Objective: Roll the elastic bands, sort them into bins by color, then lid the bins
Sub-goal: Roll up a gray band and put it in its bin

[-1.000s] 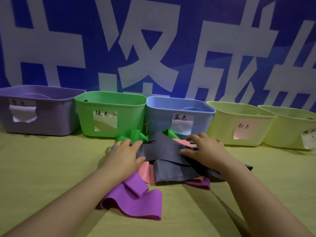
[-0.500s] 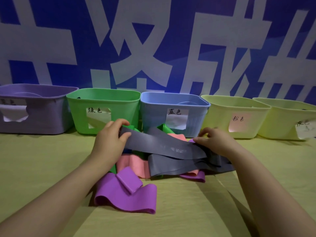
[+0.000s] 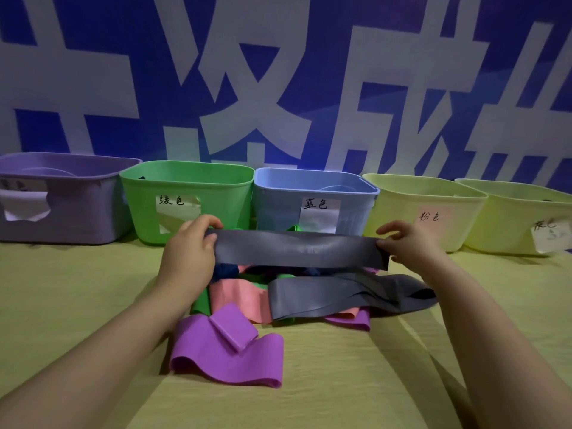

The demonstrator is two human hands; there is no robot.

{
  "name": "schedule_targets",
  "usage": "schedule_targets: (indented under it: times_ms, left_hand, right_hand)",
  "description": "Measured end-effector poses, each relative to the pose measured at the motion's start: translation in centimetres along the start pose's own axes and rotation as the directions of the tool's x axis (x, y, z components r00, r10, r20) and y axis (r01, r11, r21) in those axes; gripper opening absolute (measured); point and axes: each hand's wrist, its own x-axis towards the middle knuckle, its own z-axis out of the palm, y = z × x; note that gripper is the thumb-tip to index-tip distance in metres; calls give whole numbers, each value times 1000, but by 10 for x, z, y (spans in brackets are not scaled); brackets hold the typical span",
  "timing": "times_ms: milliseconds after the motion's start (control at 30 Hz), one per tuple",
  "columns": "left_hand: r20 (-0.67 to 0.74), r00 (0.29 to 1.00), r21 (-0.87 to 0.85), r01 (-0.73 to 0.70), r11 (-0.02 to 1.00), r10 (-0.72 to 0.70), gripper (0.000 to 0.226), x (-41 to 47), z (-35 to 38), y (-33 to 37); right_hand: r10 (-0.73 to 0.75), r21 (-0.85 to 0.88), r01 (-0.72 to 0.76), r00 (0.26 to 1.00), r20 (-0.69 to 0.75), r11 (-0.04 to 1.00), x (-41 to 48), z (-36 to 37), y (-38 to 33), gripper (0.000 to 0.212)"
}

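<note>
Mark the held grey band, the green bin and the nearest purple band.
held grey band (image 3: 297, 250), head view, middle of span.
green bin (image 3: 229, 207), head view, front wall.
nearest purple band (image 3: 229, 362), head view, centre.

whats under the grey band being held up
Below the stretched grey band lie heaped a second grey band, a pink band, a purple band, and bits of a green band and a dark blue band. Whatever lies further back is hidden behind the held band.

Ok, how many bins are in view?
5, in a row left to right: purple bin, green bin, blue bin, yellow bin, second yellow bin cut by the frame.
</note>
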Motion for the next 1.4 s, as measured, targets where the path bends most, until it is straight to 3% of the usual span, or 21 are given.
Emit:
schedule_targets:
  times_ms: [167,367,500,633,800,900,1100,1200,1333,1400]
  left_hand:
    - [-36,997,-18,66,998,-67,23,6,-6,-4]
    - [-14,992,-15,121,992,-122,22,8,-3,-13]
    - [48,988,28,148,989,-150,21,5,-2,-21]
    - [128,991,161,15,987,-36,24,1,0,-12]
    - [230,926,-167,-266,949,300,60,-24,-9,43]
    - [225,890,-343,-309,887,396,52,-38,-11,63]
    - [192,934,-407,-203,890,301,36,-40,-12,58]
    - [159,959,-441,-141,886,232,42,-43,-9,54]
    - [167,974,-553,-38,832,155,46,-46,-8,55]
    - [176,972,-558,-29,830,152,35,-48,-7,55]
  right_hand:
    - [-47,314,64,997,-62,947,-9,-4,-13,15]
    - [-72,359,119,987,-142,926,-15,6,-20,11]
    - [-185,448,229,973,-142,864,-28,13,-34,15]
    - [-339,554,343,934,-114,758,-51,20,-55,21]
    - [-482,660,338,875,41,670,-81,42,-81,26]
    - [-527,707,279,836,155,650,-94,54,-89,30]
    - [-450,645,242,875,177,725,-98,59,-91,21]
    - [-424,619,209,878,222,757,-96,54,-87,17]
    - [-425,527,263,880,213,808,-96,51,-82,23]
    - [-421,487,287,887,190,825,-97,51,-82,20]
